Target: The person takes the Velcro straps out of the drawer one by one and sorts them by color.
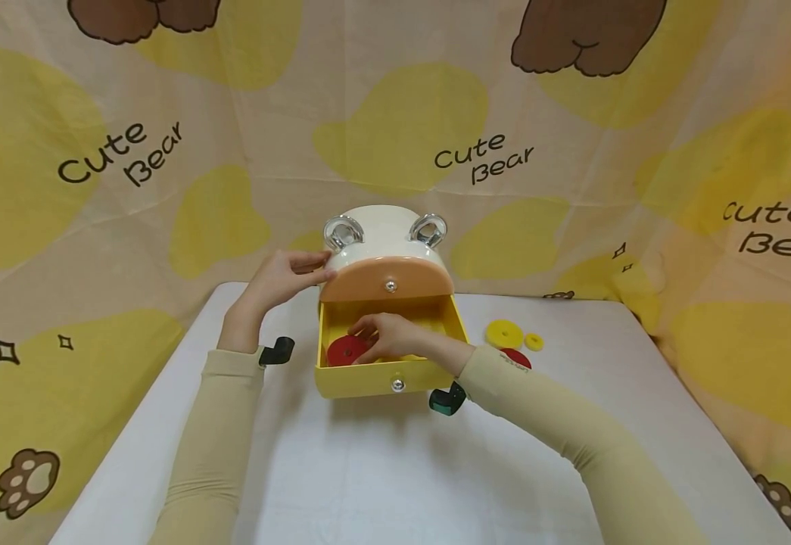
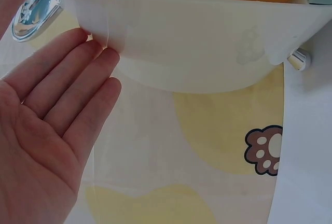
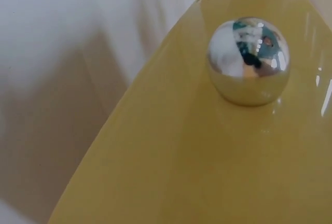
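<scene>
A small drawer cabinet with a white rounded top and two silver ear-shaped loops stands on the table. Its yellow lower drawer is pulled out. Inside the drawer, my right hand pinches a red disc with a centre hole, thumb at the near edge and fingers at the far edge. The right wrist view shows only the drawer's front with its round silver knob; the hand is out of that view. My left hand rests its straight fingers against the cabinet's white side.
Right of the drawer lie a large yellow disc, a small yellow disc and a red disc partly hidden by the right sleeve. An orange upper drawer is closed. Patterned cloth hangs behind the white table.
</scene>
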The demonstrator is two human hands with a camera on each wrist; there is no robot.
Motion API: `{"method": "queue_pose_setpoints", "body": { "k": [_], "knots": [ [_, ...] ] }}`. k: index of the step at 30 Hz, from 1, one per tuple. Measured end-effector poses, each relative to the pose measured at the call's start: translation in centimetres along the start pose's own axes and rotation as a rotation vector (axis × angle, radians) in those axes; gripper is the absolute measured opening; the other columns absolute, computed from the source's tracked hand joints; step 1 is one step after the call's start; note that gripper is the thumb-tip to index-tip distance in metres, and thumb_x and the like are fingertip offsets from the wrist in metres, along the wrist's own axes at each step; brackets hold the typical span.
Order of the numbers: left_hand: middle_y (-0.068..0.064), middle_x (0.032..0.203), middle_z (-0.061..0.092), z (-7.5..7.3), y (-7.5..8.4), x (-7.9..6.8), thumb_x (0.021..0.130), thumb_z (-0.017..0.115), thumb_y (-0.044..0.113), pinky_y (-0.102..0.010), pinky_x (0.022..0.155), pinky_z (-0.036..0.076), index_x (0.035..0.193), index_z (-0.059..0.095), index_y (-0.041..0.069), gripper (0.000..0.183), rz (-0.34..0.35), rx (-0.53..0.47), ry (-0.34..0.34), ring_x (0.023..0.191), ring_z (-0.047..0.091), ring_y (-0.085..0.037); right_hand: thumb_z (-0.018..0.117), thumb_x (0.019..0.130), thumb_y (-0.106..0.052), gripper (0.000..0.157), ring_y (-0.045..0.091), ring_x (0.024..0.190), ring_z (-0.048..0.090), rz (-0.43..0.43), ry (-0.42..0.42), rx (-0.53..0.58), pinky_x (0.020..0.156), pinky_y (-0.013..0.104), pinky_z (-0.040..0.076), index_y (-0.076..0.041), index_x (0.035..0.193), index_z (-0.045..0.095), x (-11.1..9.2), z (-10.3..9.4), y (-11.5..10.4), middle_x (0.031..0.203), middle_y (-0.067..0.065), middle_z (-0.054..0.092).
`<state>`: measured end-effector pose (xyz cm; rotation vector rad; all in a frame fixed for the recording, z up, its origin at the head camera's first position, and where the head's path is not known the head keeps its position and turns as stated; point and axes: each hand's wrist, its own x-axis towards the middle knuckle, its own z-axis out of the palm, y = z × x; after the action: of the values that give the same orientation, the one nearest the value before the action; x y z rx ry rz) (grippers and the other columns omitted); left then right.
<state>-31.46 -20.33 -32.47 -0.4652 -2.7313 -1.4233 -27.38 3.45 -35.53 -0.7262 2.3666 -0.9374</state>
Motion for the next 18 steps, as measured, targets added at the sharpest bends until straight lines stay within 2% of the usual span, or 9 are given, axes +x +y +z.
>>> {"method": "queue_pose_setpoints", "body": {
  "k": [18],
  "knots": [
    [-0.004, 0.13, 0.061, -0.03, 0.07, -0.14, 0.072, 0.072, 0.061, -0.05, 0.102, 0.043, 0.13, 0.061, 0.024, 0.069, -0.021, 0.005, -0.007, 0.12, 0.058, -0.023, 0.077, 0.08, -0.014, 0.055, 0.019, 0.104, 0.06, -0.066, -0.013, -0.161, 0.097, 0.031, 0.048, -0.012, 0.131, 0.055, 0.05, 0.32, -0.3, 0.118, 0.008, 0.065]
  ]
}}
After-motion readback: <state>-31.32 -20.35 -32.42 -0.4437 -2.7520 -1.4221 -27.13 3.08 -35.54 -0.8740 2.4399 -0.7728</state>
